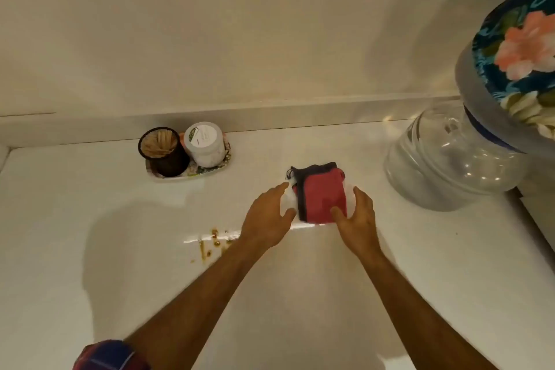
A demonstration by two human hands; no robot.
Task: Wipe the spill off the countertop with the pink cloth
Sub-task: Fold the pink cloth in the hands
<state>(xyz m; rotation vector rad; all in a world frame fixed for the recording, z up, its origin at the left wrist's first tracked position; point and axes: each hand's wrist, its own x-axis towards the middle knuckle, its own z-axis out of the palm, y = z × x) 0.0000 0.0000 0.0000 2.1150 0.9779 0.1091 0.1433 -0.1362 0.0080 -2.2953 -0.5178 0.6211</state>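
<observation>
A folded pink cloth with a dark trim lies on the white countertop, mid-right. My right hand grips its near right corner, thumb on top of the fabric. Just left of the cloth, my left hand hovers with fingers spread, holding nothing. A brown spill of small drops and streaks sits on the counter to the left of my left wrist, partly hidden by the forearm.
A small tray near the back wall carries a dark cup of sticks and a white-lidded jar. A clear water bottle with a floral cover stands at the right. A low ledge runs along the back.
</observation>
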